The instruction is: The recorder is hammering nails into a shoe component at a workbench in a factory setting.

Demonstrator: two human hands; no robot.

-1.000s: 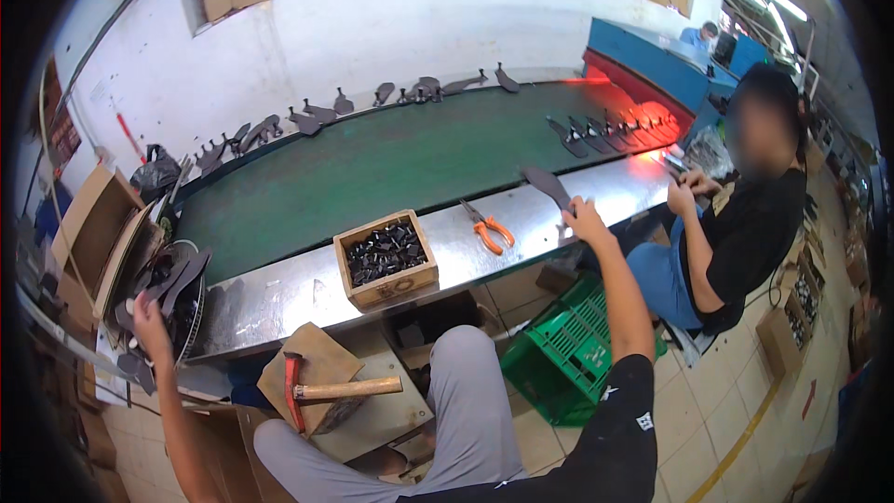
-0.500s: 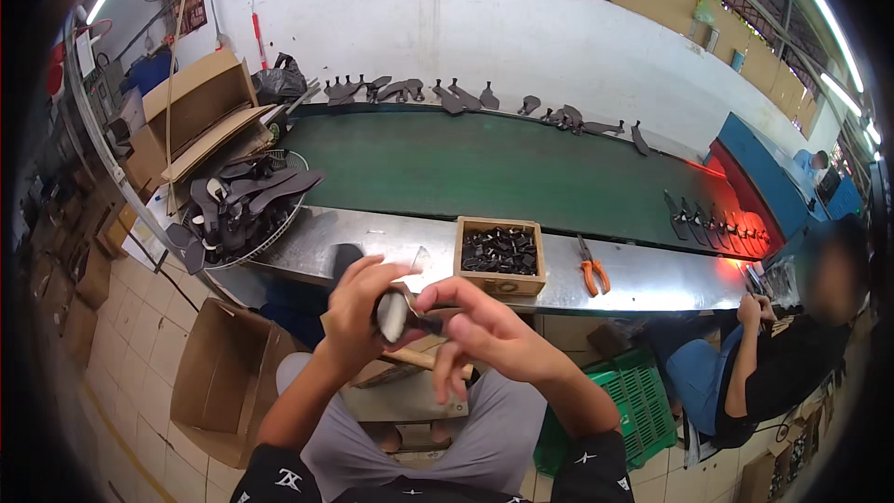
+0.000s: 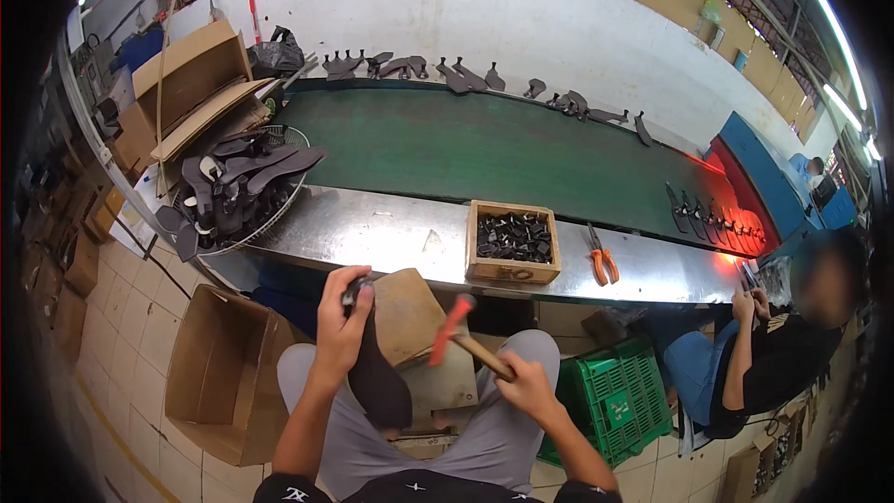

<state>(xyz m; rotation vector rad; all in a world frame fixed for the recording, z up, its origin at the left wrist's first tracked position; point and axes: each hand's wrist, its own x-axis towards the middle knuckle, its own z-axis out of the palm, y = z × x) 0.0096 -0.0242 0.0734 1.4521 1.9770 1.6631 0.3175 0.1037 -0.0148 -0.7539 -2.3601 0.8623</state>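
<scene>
My left hand (image 3: 343, 321) is closed around the heel end of a dark shoe insole (image 3: 384, 382), which hangs down toward my lap with its broad end lowest. In my right hand (image 3: 529, 386) is a hammer (image 3: 481, 354), gripped by its wooden handle. Its red head is raised over a tan work block (image 3: 407, 312) between my knees, apart from the insole. The part inside my left fingers is mostly hidden.
A wooden box (image 3: 512, 270) of small black pieces and orange-handled pliers (image 3: 603, 263) lie on the metal ledge. Beyond runs a green conveyor belt (image 3: 447, 140). A wire basket (image 3: 250, 240) of insoles stands left, a green crate (image 3: 615, 401) right. A co-worker (image 3: 773, 354) sits at right.
My right hand has left the insole and moved right, taking up the hammer. My left hand still holds the insole, now turned with its broad end downward.
</scene>
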